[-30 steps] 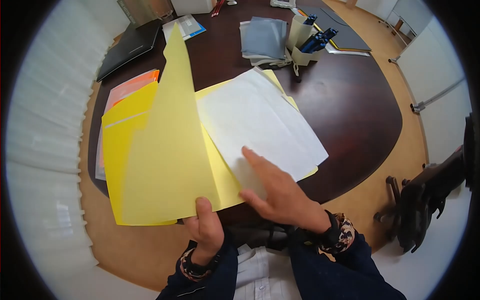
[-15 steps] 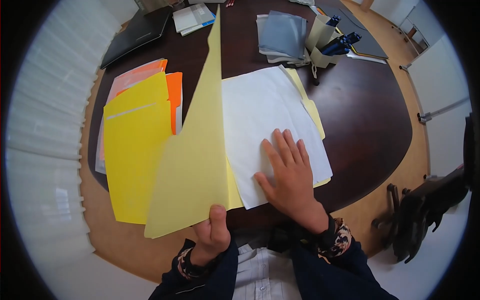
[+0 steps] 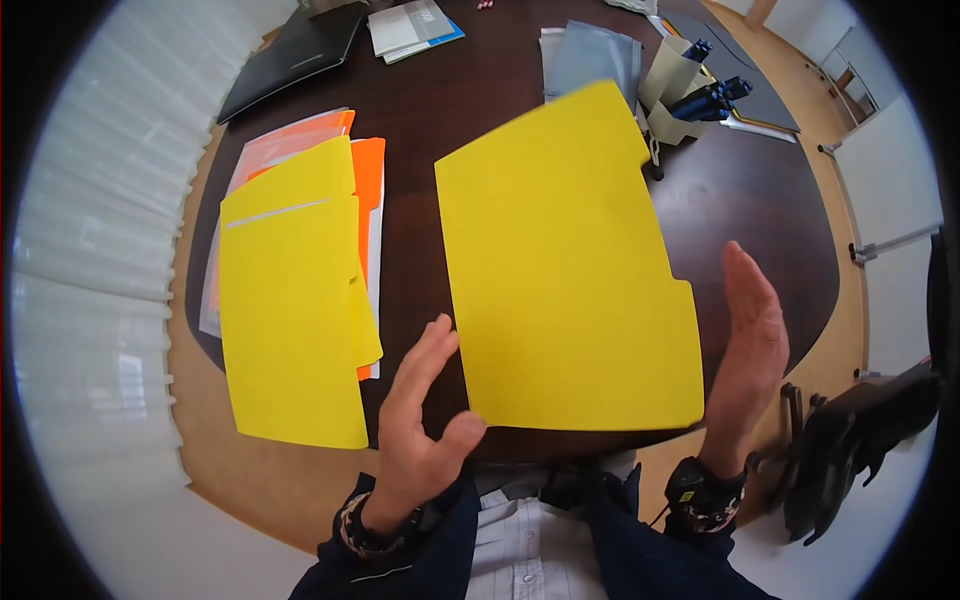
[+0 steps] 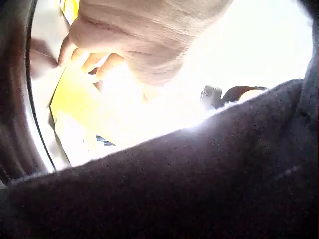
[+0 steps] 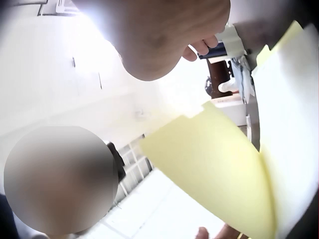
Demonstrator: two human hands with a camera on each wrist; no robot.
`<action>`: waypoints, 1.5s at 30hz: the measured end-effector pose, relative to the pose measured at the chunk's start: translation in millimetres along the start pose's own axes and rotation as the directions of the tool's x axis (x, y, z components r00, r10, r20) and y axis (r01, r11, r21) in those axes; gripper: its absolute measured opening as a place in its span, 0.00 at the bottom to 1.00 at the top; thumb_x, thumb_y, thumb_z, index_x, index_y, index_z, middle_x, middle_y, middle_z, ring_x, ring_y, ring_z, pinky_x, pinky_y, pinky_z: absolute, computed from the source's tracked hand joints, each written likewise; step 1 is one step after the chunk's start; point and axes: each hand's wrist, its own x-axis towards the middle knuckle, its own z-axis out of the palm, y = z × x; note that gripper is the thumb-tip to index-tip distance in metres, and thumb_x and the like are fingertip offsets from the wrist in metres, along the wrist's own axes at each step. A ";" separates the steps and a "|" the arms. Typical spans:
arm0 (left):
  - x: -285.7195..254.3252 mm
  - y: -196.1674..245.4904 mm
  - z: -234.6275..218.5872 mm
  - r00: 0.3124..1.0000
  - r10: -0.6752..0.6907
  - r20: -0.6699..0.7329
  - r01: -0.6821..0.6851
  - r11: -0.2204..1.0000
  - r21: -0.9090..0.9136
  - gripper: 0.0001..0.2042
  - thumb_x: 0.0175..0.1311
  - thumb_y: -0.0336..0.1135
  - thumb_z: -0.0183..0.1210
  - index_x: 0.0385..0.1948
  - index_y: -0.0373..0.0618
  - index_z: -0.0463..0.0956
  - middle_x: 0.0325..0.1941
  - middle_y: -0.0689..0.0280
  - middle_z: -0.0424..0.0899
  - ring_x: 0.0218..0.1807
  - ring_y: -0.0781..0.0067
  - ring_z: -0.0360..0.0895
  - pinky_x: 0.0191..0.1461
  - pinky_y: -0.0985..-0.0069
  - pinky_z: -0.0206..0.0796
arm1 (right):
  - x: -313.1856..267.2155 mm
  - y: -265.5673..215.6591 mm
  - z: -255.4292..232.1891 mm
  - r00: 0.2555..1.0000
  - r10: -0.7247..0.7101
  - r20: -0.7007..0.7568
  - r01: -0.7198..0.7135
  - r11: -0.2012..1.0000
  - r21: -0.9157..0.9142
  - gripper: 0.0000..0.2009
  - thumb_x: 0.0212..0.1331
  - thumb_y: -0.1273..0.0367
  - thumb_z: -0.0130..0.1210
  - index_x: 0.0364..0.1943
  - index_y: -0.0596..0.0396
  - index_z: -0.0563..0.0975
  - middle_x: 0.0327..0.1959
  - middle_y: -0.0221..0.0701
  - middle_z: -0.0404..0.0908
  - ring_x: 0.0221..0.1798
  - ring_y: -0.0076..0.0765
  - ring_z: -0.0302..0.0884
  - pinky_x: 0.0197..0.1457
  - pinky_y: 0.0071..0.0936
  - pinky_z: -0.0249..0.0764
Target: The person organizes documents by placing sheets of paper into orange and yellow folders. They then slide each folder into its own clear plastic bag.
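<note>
A yellow tabbed folder (image 3: 570,290) occupies the middle of the head view, its cover over the white paper, which that view hides. From the right wrist, the pale cover (image 5: 214,169) appears raised at an angle off the white paper (image 5: 291,99). My left hand (image 3: 420,430) is at the folder's left edge, fingers extended, thumb tip right at the lower left corner. On the other side, my right hand (image 3: 752,350) is held apart from the folder with fingers straight and nothing in it.
To the left lies another yellow folder (image 3: 290,330), over orange folders (image 3: 370,180) and clear sleeves. Behind are a black laptop (image 3: 295,65), booklets (image 3: 412,30), grey-blue plastic sleeves (image 3: 595,65) and pen holders (image 3: 668,85) with dark pens. A black chair (image 3: 860,450) stands beyond the table's right side.
The folder's cover has swung from left to right over the white paper. My left hand has let go of the cover; my right hand has moved off the paper to the right.
</note>
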 end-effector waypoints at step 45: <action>-89.9 -78.2 -114.5 0.585 -0.590 -0.557 0.173 0.762 -0.624 0.19 0.74 0.41 0.59 0.59 0.40 0.71 0.51 0.63 0.82 0.49 0.72 0.83 0.49 0.73 0.76 | -28.9 37.4 18.2 0.894 0.322 0.312 -0.405 0.879 0.253 0.21 0.67 0.68 0.59 0.58 0.69 0.74 0.50 0.37 0.84 0.50 0.30 0.83 0.58 0.25 0.75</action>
